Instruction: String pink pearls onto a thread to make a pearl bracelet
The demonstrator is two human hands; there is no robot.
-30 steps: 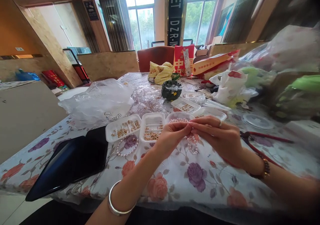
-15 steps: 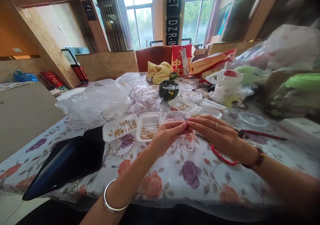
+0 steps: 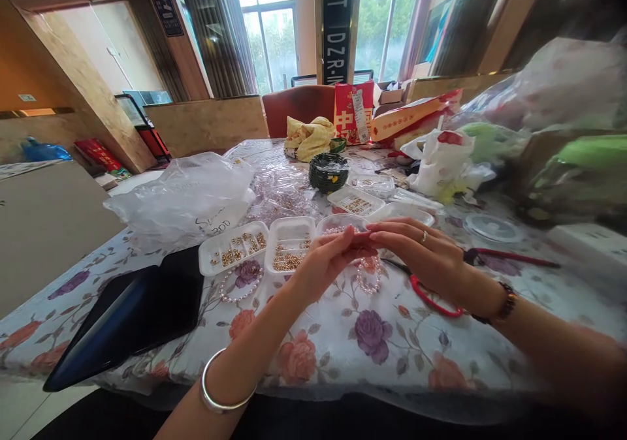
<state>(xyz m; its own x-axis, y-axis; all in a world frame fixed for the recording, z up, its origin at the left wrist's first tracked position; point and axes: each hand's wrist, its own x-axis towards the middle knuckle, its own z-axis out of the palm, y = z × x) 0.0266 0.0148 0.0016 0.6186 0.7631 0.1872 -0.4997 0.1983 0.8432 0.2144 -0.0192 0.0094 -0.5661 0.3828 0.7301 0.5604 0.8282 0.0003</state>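
My left hand (image 3: 324, 265) and my right hand (image 3: 425, 255) meet fingertip to fingertip above the table. The left thumb presses on its fingers; the right fingers reach over from the other side, the right thumb hidden beneath. Whatever is pinched between them is too small to make out. Just below shows a loop of pearl beads (image 3: 368, 277); I cannot tell if it hangs from my fingers or lies on the cloth. Behind my fingertips stands a round clear tub (image 3: 326, 220) of pale pink beads. Scissors with red handles (image 3: 435, 301) lie under my right hand.
White trays (image 3: 208, 258) (image 3: 292, 226) hold gold beads. A pearl bracelet (image 3: 241, 284) lies before them. Left are a black device or case (image 3: 127, 316) and a plastic bag (image 3: 181, 192). A red-handled tool (image 3: 519, 257), a clear lid (image 3: 492, 228) and a dark green coil (image 3: 328, 172) lie beyond.
My left hand has turned a little, its thumb now higher and its fingers more curled under the right fingertips. More of the scissors shows below my right hand. The view has shifted slightly.
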